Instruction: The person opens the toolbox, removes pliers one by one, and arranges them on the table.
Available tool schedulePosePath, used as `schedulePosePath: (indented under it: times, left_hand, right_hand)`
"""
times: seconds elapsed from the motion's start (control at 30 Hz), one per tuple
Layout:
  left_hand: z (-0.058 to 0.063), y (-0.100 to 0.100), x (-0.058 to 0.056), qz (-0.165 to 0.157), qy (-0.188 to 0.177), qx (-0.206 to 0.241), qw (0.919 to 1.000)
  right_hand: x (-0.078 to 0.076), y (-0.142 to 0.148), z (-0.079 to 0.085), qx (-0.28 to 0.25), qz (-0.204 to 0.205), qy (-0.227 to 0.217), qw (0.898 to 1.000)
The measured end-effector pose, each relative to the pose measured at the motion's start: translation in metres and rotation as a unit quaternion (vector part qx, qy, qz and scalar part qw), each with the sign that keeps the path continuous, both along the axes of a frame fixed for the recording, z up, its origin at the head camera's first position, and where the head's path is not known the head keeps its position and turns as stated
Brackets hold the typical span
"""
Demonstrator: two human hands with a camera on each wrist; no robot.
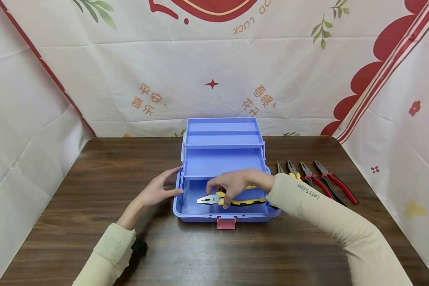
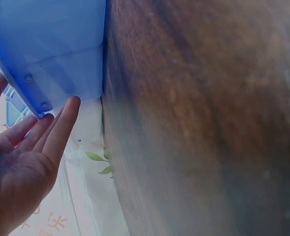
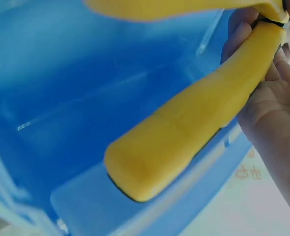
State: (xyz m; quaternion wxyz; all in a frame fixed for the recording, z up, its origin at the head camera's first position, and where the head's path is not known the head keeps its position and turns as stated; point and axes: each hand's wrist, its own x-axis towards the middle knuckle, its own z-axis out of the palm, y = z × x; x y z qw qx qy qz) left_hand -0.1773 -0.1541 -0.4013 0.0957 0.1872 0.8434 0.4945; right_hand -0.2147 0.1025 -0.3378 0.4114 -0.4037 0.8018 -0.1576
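Note:
A blue toolbox (image 1: 194, 216) stands open on the table, its stepped trays (image 1: 224, 163) folded up at the back and a red latch (image 1: 226, 223) at its front. My right hand (image 1: 234, 184) grips a pair of pliers (image 1: 250, 202) with yellow-and-black handles over the bottom compartment. Their metal nose points left in the head view. Close up in the right wrist view, the yellow handles (image 3: 184, 125) spread apart. My left hand (image 1: 159, 191), fingers fairly straight and spread, touches the toolbox's left side. In the left wrist view its fingertips (image 2: 72, 105) meet the outer wall.
Right of the toolbox lie several more pliers, including two red-and-black pairs (image 1: 337, 183) and a yellow-handled pair (image 1: 293, 170), partly behind my right sleeve (image 1: 307, 202). A small black object (image 1: 139, 246) is beside my left sleeve. A printed cloth (image 1: 214, 59) hangs behind the wooden table (image 1: 128, 155).

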Motion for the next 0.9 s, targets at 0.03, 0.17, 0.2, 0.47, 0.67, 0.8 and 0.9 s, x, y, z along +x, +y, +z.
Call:
schedulePosePath:
  times: [0.03, 0.17, 0.2, 0.47, 0.67, 0.8, 0.9]
  left_hand:
    - [-0.005, -0.001, -0.002, 0.002, 0.001, -0.002, 1.0000]
    - [-0.014, -0.005, -0.006, 0.007, 0.003, -0.012, 0.9999]
    - [-0.015, -0.005, -0.006, 0.007, 0.001, -0.009, 0.9999]
    - [-0.011, -0.004, -0.004, 0.005, 0.003, -0.007, 1.0000]
    - [-0.015, -0.005, -0.007, 0.009, -0.002, -0.001, 1.0000]
    - [-0.014, -0.004, -0.006, 0.009, -0.009, -0.003, 0.9999]
    - [-0.014, -0.004, -0.007, 0.011, -0.014, -0.004, 0.9998]
  right_hand:
    - [0.000, 0.002, 0.003, -0.002, -0.001, 0.002, 1.000]
    - [0.000, 0.009, 0.013, -0.013, 0.003, 0.005, 1.000]
    - [0.000, 0.011, 0.016, -0.016, 0.005, 0.006, 1.000]
    - [-0.005, 0.035, 0.034, -0.038, -0.020, 0.000, 0.999]
    - [-0.009, 0.059, 0.045, -0.041, -0.042, 0.037, 0.998]
    - [-0.010, 0.079, 0.047, -0.045, -0.068, 0.048, 0.996]
    - [-0.012, 0.097, 0.046, -0.052, -0.092, 0.053, 0.993]
